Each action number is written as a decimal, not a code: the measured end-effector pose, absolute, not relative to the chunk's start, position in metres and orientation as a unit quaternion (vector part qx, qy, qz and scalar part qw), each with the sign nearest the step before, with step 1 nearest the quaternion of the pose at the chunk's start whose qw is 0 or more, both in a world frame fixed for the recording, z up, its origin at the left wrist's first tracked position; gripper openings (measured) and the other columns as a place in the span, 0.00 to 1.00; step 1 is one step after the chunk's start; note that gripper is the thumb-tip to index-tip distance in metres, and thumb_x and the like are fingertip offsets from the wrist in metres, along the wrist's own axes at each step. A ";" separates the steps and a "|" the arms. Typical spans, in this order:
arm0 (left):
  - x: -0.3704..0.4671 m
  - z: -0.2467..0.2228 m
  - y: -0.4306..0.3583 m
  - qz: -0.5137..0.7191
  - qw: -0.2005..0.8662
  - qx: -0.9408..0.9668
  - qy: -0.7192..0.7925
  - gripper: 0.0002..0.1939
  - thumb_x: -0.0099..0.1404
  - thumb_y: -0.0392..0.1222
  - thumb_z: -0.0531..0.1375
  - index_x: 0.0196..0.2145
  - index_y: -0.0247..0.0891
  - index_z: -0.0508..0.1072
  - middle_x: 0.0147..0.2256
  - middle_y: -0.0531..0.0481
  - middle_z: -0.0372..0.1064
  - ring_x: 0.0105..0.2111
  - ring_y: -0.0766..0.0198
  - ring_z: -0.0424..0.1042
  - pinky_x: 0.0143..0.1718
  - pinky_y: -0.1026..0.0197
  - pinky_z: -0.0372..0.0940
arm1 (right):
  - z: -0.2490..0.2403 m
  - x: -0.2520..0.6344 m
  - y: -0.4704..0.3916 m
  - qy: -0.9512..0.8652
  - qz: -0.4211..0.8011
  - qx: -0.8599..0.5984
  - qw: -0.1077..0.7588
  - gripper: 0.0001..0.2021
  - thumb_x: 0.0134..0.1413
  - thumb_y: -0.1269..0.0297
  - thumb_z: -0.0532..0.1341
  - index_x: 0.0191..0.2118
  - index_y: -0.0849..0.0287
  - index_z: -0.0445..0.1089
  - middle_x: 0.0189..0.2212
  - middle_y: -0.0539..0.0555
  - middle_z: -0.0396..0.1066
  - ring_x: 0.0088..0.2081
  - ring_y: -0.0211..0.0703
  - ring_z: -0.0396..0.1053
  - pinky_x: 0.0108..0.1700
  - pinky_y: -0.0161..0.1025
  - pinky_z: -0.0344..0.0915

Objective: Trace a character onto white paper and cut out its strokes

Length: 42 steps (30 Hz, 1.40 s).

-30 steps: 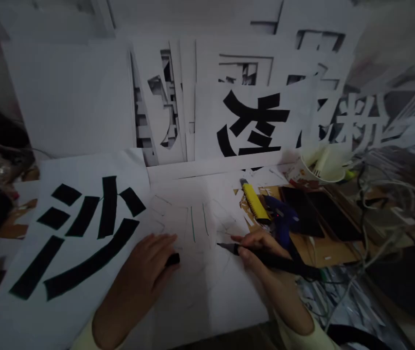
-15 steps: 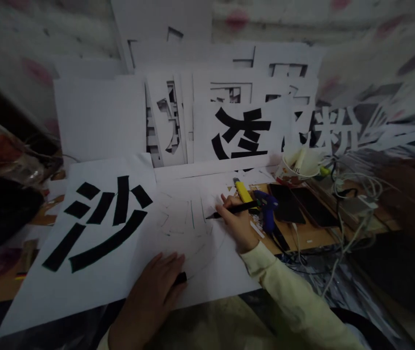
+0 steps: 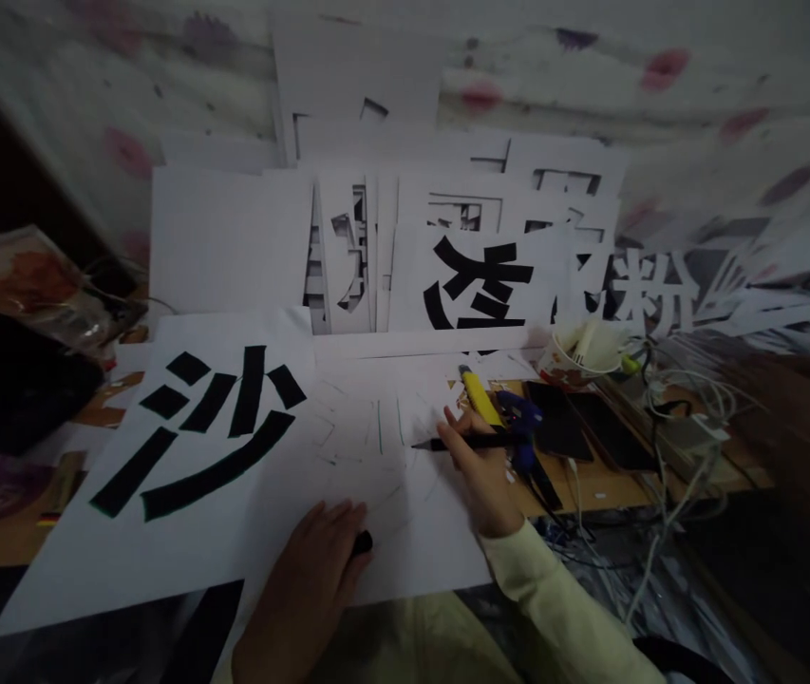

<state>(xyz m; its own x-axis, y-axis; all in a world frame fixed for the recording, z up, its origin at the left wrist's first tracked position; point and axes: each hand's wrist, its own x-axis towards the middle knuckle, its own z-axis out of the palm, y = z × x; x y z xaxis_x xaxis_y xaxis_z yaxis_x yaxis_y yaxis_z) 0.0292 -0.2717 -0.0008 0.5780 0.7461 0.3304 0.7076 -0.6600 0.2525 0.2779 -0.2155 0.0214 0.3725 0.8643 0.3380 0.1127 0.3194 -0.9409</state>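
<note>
My right hand (image 3: 480,465) is closed around a black marker pen (image 3: 472,441). Its tip points left, close to the lower end of a thin green line on a white sheet (image 3: 376,475) bearing faint sketched strokes. I cannot tell whether the tip touches the paper. My left hand (image 3: 309,584) rests on the lower part of this paper, with a black pen cap (image 3: 363,542) poking out between thumb and fingers. Bold black strokes form a large character (image 3: 216,475) on the paper to the left.
White cut-out sheets (image 3: 230,247) lean at the back. Right of the paper lie a yellow box cutter (image 3: 481,397), a blue glue gun (image 3: 520,410), two phones (image 3: 611,429) and a paper cup (image 3: 579,358). Cables (image 3: 689,399) tangle farther right, near another person's blurred arm (image 3: 796,418).
The view has tilted up slightly and shifted left. The pen tip has moved a little right, away from the green line's end. My left hand stays on the paper.
</note>
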 end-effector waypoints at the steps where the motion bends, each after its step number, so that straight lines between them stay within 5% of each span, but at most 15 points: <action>1: 0.029 -0.005 -0.272 0.202 0.049 0.888 0.410 0.19 0.75 0.45 0.50 0.57 0.38 0.71 0.54 0.44 0.75 0.54 0.54 0.75 0.56 0.46 0.72 | 0.016 0.278 -0.207 -0.486 0.287 -0.515 0.646 0.22 0.51 0.51 0.67 0.18 0.53 0.57 0.16 0.41 0.53 0.23 0.36 0.54 0.62 0.53 0.64; 13: 0.027 -0.008 -0.272 0.171 0.078 0.890 0.415 0.22 0.76 0.47 0.49 0.60 0.36 0.69 0.56 0.42 0.73 0.56 0.54 0.73 0.57 0.45 0.71 | -0.007 0.282 -0.188 -0.508 0.285 -0.570 0.580 0.21 0.50 0.52 0.64 0.19 0.53 0.53 0.17 0.42 0.51 0.23 0.37 0.52 0.38 0.41 0.63; 30: 0.026 -0.012 -0.273 0.191 0.084 0.886 0.413 0.23 0.76 0.49 0.49 0.61 0.37 0.69 0.57 0.42 0.73 0.56 0.55 0.73 0.57 0.45 0.71 | -0.006 0.283 -0.188 -0.505 0.294 -0.563 0.584 0.21 0.47 0.52 0.65 0.17 0.52 0.53 0.15 0.41 0.50 0.22 0.37 0.50 0.61 0.53 0.62; 42: 0.027 -0.007 -0.272 0.196 0.062 0.893 0.400 0.23 0.76 0.48 0.47 0.59 0.35 0.70 0.55 0.42 0.74 0.54 0.55 0.75 0.55 0.46 0.73 | -0.010 0.280 -0.185 -0.512 0.268 -0.582 0.572 0.20 0.49 0.54 0.64 0.19 0.53 0.53 0.18 0.43 0.52 0.24 0.37 0.53 0.41 0.42 0.64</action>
